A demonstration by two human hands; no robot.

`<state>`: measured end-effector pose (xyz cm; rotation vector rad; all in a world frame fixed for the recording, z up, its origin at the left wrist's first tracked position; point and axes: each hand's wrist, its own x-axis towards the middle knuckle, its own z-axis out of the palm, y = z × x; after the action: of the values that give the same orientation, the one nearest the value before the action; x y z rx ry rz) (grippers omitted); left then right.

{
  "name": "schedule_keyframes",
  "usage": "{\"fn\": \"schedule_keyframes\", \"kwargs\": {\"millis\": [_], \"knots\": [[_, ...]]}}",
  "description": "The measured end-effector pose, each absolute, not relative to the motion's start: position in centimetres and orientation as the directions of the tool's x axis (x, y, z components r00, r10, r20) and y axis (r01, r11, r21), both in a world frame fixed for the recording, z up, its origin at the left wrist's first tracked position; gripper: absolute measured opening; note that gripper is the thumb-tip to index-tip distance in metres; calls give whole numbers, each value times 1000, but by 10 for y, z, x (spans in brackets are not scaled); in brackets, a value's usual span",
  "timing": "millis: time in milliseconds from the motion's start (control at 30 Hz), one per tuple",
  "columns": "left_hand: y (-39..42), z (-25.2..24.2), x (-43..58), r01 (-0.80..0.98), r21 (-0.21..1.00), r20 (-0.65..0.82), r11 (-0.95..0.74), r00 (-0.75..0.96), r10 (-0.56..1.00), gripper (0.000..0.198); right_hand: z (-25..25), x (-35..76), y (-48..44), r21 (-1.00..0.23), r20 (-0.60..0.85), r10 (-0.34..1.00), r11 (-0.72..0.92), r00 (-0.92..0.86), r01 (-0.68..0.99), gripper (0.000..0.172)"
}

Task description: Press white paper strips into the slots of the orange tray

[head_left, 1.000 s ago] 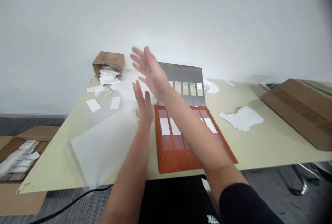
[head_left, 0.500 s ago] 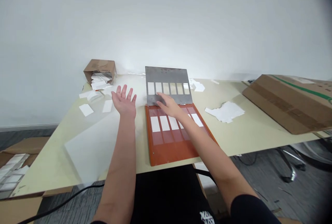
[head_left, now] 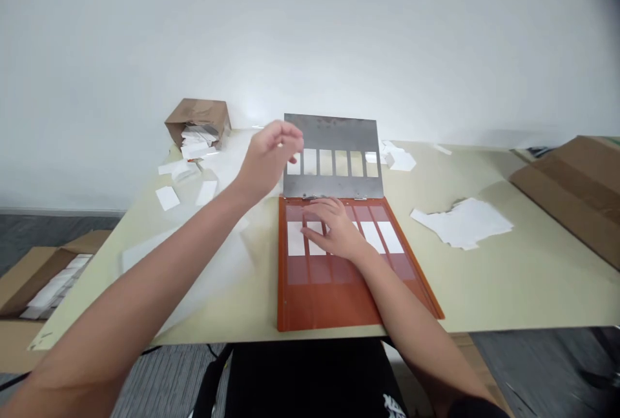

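My left hand [head_left: 272, 154] is raised in front of the left side of a grey metal frame [head_left: 334, 132] with a row of rectangular windows. Its fingers are loosely bent with a gap at the thumb, and nothing shows in them; I cannot tell whether they touch the frame. The frame stands up, hinged to the back of an orange board [head_left: 329, 308]. Several white cards [head_left: 295, 238] lie in a row on the board under a clear sheet. My right hand [head_left: 338, 229] is palm down over that row, fingers stretched out, hiding some cards.
At the back left, a cardboard box [head_left: 203, 109] spills white cards, with loose cards [head_left: 167, 198] near it. A translucent sheet [head_left: 213, 276] lies left of the board. White paper pieces [head_left: 467, 223] and a large carton [head_left: 576, 188] are to the right. Another open box [head_left: 29, 276] sits lower left.
My left hand has swung right from beside the board to the metal frame, its fingers going from spread to bent. My right hand has come down from the frame's lower edge onto the card row.
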<state>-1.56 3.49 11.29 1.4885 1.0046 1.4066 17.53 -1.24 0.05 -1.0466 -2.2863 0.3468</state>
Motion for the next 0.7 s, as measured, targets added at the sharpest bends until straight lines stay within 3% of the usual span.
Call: {"fn": "schedule_keyframes", "kwargs": {"millis": [100, 200, 367, 467, 600, 700], "knots": [[27, 76, -18, 224, 902, 330, -370, 194, 924, 5, 2, 176, -21, -439, 383, 730, 683, -566, 584, 28], [23, 66, -19, 264, 903, 282, -340, 233, 931, 7, 3, 176, -26, -423, 352, 725, 687, -592, 591, 28], [25, 108, -40, 156, 934, 321, -322, 29, 946, 15, 2, 178, -29, -395, 350, 702, 711, -620, 582, 21], [20, 128, -67, 229, 918, 354, -325, -103, 929, 18, 2, 180, -31, -385, 377, 686, 727, -622, 568, 20], [0, 127, -112, 287, 922, 306, -260, -127, 944, 19, 1, 184, -32, -376, 409, 677, 736, -612, 563, 19], [-34, 113, -151, 476, 868, 236, -140, -147, 961, 36, 0, 186, -33, -363, 438, 654, 757, -617, 544, 18]]}}
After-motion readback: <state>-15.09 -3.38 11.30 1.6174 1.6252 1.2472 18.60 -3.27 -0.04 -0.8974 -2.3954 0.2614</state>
